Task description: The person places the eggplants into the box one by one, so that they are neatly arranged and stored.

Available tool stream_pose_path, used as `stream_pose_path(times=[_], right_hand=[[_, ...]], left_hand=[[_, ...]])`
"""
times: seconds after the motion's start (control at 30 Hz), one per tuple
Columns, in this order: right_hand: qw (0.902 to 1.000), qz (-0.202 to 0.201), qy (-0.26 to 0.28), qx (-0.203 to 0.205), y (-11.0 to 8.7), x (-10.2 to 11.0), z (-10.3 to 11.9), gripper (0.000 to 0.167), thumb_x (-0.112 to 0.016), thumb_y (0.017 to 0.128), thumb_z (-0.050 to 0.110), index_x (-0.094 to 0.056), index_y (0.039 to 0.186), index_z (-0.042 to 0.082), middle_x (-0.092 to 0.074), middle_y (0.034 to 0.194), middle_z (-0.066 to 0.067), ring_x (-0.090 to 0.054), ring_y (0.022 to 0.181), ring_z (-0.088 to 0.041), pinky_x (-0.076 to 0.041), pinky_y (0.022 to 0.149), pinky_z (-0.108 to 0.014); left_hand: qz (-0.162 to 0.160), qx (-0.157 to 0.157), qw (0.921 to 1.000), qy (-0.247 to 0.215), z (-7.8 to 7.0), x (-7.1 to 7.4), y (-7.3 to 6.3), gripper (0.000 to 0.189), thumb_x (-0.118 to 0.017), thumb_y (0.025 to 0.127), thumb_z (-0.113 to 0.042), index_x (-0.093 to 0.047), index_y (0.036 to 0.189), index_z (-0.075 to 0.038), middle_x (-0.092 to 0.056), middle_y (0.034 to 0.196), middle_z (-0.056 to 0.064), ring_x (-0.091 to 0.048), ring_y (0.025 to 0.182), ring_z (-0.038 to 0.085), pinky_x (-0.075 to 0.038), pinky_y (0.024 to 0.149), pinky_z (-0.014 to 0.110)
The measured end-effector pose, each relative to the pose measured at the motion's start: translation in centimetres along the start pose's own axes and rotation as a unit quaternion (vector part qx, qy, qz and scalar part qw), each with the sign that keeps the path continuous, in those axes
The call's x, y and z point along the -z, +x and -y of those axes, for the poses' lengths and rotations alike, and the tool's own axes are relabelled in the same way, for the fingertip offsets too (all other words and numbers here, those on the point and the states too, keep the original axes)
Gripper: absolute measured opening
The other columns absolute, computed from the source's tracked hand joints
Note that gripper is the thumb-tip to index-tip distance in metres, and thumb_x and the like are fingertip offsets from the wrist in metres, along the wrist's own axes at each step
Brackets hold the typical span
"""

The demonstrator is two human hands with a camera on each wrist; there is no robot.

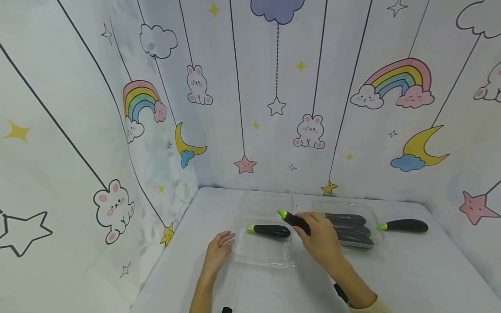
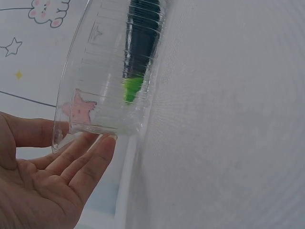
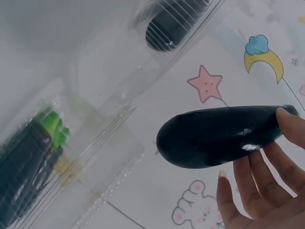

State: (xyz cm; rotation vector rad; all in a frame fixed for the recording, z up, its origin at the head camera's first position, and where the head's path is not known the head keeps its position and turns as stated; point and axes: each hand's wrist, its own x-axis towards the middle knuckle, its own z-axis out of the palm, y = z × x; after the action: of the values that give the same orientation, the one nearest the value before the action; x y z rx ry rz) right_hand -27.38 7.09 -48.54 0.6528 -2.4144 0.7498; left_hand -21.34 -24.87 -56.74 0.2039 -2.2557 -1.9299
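My right hand pinches a dark toy eggplant with a green stem end between thumb and fingers, held up between two clear plastic boxes. Below and left of it, another eggplant lies in the left clear box, whose lid is folded back. At that box's left edge is my left hand; in the left wrist view its extended fingers touch the rim and outer wall, with the thumb alongside. The right clear box contains several eggplants, partly hidden by my right hand.
A loose eggplant lies on the white table right of the boxes. Near the front, a black object shows beside my right forearm, and a small black item at the bottom edge. A patterned white curtain hangs behind.
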Motion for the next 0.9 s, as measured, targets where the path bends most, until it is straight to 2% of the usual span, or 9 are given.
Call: stream_pose_path(times=[0.27, 0.47, 0.6, 0.9], right_hand=[[0.9998, 0.005, 0.008, 0.018, 0.0, -0.9, 0.5, 0.039, -0.089, 0.085, 0.022, -0.076, 0.120, 0.012, -0.073, 0.114, -0.007, -0.068, 0.104, -0.030, -0.059, 0.082, -0.049], [0.9986, 0.014, 0.015, 0.048, 0.2, -1.9, 1.3, 0.038, -0.089, 0.085, 0.026, -0.076, 0.119, 0.015, -0.074, 0.111, -0.003, -0.070, 0.102, -0.027, -0.059, 0.081, -0.044], [0.9970, 0.001, 0.027, 0.073, 0.3, -3.0, 1.7, 0.037, -0.090, 0.083, 0.024, -0.077, 0.116, 0.014, -0.075, 0.109, -0.003, -0.071, 0.100, -0.026, -0.061, 0.080, -0.043], [0.9956, 0.002, 0.033, 0.088, 0.5, -4.9, 2.3, 0.036, -0.092, 0.081, 0.024, -0.078, 0.113, 0.015, -0.075, 0.109, -0.002, -0.072, 0.101, -0.026, -0.058, 0.090, -0.051]], left_hand=[[0.006, 0.005, 0.9999, -0.008, 0.0, -0.1, -0.2, 0.052, -0.056, 0.099, -0.001, -0.044, 0.150, 0.007, -0.058, 0.147, 0.024, -0.056, 0.135, 0.042, -0.057, 0.102, 0.041], [0.002, 0.005, 1.0000, -0.008, 0.0, -0.1, -0.2, 0.052, -0.059, 0.101, -0.005, -0.045, 0.150, 0.007, -0.058, 0.146, 0.024, -0.057, 0.134, 0.042, -0.058, 0.095, 0.034], [0.001, 0.007, 0.9999, -0.010, -0.1, 0.0, -0.2, 0.051, -0.059, 0.101, -0.005, -0.046, 0.149, 0.007, -0.059, 0.146, 0.023, -0.057, 0.134, 0.041, -0.058, 0.092, 0.029], [-0.002, 0.007, 1.0000, -0.006, 0.0, -0.2, 0.0, 0.052, -0.060, 0.103, -0.009, -0.045, 0.149, 0.008, -0.058, 0.146, 0.025, -0.058, 0.132, 0.042, -0.059, 0.091, 0.031]])
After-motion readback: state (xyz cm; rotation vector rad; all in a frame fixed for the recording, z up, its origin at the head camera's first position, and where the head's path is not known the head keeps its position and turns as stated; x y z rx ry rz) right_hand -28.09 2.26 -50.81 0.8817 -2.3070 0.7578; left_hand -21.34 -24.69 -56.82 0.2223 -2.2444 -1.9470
